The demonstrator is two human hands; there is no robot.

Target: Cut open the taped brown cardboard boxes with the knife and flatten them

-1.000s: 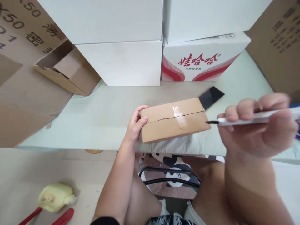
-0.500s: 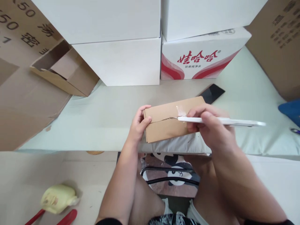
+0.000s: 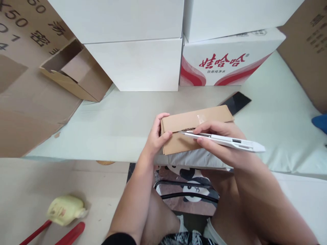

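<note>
A small brown cardboard box [image 3: 184, 119] rests near the front edge of the covered table. My left hand [image 3: 156, 136] is closed on the box's left end, thumb on top. In my right hand [image 3: 222, 136] is a white utility knife [image 3: 235, 142], its thin metal blade reaching left to the seam across the box's top. A gap shows along that seam, and the flap on the far side stands slightly raised. A piece of clear tape [image 3: 201, 118] clings to this flap. My right fingers hide part of the box's right side.
Behind the box lies a black phone-like slab [image 3: 237, 102]. White boxes [image 3: 143, 64] and a red-and-white carton [image 3: 217, 68] are stacked at the back. An open cardboard box [image 3: 87, 78] stands at left. On the floor lies a yellow bottle [image 3: 65, 209].
The knife has slid left along the seam and turned, its rear end now lower. The seam gapes wider, with the far flap lifted. My left hand keeps its hold.
</note>
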